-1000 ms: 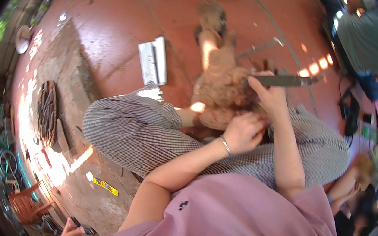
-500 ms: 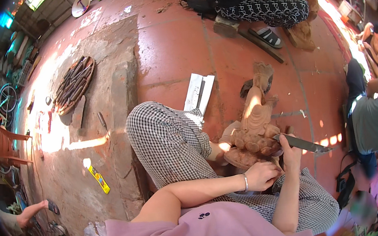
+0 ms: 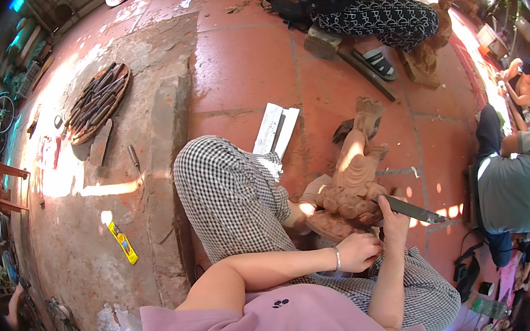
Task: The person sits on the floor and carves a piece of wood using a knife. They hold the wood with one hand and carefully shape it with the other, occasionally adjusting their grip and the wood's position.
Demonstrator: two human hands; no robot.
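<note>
A carved wooden figure (image 3: 355, 162) leans between my legs, its round, knobbly base (image 3: 336, 219) closest to me. My right hand (image 3: 394, 221) is closed around a knife with a long, flat, dark blade (image 3: 417, 211). The thumb is raised along the knife, and the blade points right, beside the figure's base. Close to the right wrist, my left hand (image 3: 358, 251) has its fingers curled in. Whatever those fingers may hold is hidden. My bare foot (image 3: 298, 217) is near the base.
A basket of carving tools (image 3: 99, 102) stands at left, with a loose tool (image 3: 134, 155) and a yellow packet (image 3: 121, 242) nearby. White paper (image 3: 276, 129) with a dark bar lies past my knee. Co-workers sit at far right (image 3: 518, 182) and ahead (image 3: 372, 19).
The whole view has shifted slightly, so most things sit a little further left. Both hands keep nearly the same pose by the carving. The co-worker ahead has an arm stretched to the right.
</note>
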